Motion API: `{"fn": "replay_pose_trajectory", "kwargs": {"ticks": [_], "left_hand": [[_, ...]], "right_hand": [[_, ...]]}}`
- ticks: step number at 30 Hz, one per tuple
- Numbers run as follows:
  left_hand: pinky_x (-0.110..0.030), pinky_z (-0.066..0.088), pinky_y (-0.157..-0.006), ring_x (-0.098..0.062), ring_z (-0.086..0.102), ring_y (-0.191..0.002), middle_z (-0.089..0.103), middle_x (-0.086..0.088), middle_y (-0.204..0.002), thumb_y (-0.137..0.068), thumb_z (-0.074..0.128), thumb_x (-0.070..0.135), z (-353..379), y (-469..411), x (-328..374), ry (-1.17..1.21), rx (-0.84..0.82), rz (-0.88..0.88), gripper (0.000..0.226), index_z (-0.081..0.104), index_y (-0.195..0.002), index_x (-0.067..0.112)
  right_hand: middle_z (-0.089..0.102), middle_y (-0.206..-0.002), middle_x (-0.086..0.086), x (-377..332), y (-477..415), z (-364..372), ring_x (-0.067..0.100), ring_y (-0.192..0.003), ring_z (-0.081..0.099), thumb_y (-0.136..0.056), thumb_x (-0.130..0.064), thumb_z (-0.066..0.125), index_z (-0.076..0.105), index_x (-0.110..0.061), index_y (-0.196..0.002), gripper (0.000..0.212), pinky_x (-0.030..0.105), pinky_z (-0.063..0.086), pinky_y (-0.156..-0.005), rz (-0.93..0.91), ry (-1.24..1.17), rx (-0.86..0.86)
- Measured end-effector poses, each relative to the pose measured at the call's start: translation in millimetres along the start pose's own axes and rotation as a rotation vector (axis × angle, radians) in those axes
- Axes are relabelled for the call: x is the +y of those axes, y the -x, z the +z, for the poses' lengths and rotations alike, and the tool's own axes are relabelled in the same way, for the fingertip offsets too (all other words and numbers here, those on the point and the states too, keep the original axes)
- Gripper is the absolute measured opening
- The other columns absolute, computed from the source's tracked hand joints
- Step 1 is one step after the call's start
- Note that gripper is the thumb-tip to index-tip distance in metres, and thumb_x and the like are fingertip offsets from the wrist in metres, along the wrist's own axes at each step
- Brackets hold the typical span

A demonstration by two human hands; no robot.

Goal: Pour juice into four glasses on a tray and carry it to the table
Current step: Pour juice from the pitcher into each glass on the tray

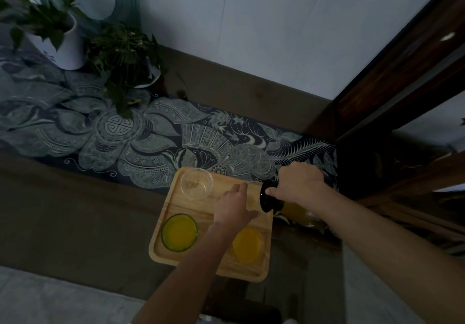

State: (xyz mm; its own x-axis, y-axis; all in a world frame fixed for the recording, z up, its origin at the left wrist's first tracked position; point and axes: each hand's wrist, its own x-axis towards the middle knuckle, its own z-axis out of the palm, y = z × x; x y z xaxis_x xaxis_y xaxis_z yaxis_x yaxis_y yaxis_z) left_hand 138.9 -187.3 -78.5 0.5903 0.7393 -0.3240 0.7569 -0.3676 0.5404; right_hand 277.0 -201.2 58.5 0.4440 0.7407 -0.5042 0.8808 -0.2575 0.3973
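Dim counter (75, 198), one tray (176, 203): two full glasses (179, 232) at near corners, one empty glass (197, 184) far-left, fourth glass (253, 193) by left hand (232, 208), grip unclear; right hand (299, 185) clamps jug (270, 199).

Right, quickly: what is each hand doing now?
Left hand: at a clear glass; grip cannot be told.
Right hand: grips the juice pitcher by its black top.

Rectangular pale-wood tray (251, 271): honey-yellow, straight grain.
Round green-tinted glass (179, 232): yellow juice.
Round clear glass (249, 244): orange-yellow juice.
Clear glass jug (297, 213): yellow juice, glossy black lid (268, 199).
Long cloth runner (156, 137): navy ground; grey-white flower, fan and feathered-tail motifs.
Flat tabletop (75, 210): dull brown.
Cylindrical plant pot (68, 47): white, with green leaves (120, 54).
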Motion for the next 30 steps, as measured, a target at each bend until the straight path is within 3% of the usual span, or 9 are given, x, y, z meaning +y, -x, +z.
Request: {"fn": "replay_pose_trajectory", "kwargs": {"ticks": [6, 30], "left_hand": [[-0.046, 0.05, -0.1, -0.027, 0.054, -0.128, 0.047, -0.001, -0.149, -0.08, 0.077, 0.051, -0.1, -0.5, -1.2, 0.021, -0.001, 0.011, 0.09, 0.032, -0.151, 0.019], [-0.047, 0.05, -0.1, -0.029, 0.054, -0.126, 0.048, -0.003, -0.147, -0.081, 0.075, 0.051, -1.0, 0.7, -4.5, 0.011, -0.002, 0.027, 0.089, 0.031, -0.151, 0.018]], "right_hand": [[0.063, -0.11, 0.005, -5.8, -3.8, -4.9, 0.027, -0.1, 0.064, -0.088, -0.074, 0.051, 0.064, -0.019, -0.12, 0.065, 0.036, 0.048, -0.069, 0.005, 0.034, -0.012], [0.062, -0.116, 0.005, -19.3, -11.6, -11.8, 0.026, -0.104, 0.062, -0.087, -0.071, 0.056, 0.064, -0.02, -0.122, 0.063, 0.035, 0.044, -0.068, 0.038, 0.048, -0.055]]}}
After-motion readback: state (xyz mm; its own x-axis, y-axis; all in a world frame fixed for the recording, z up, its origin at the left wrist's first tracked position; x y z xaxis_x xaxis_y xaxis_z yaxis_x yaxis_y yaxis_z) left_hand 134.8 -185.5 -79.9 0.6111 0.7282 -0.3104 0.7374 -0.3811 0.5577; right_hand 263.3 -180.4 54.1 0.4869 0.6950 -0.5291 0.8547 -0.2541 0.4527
